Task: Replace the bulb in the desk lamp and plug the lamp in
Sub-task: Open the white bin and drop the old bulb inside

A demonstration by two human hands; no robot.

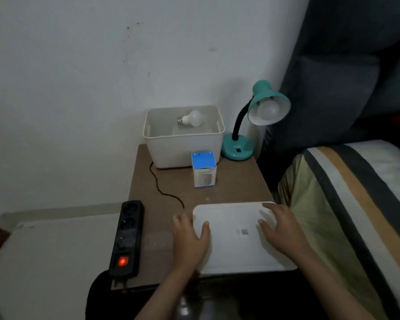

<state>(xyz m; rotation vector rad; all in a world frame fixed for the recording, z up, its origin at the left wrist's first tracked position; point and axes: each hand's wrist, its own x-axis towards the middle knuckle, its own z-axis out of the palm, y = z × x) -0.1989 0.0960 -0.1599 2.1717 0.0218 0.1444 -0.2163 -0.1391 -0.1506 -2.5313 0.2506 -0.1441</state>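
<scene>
A teal desk lamp stands at the table's far right corner, with a white bulb in its unlit shade. A loose white bulb lies inside an open white bin at the back. In front of the bin stands a blue and white bulb box. The lamp's dark cord trails across the table toward a black power strip whose red switch glows. A flat white lid lies at the near edge. My left hand grips its left side and my right hand rests on its right side.
The small brown table stands against a white wall. A bed with a striped cover and a dark headboard is close on the right. A low white surface sits to the left of the table.
</scene>
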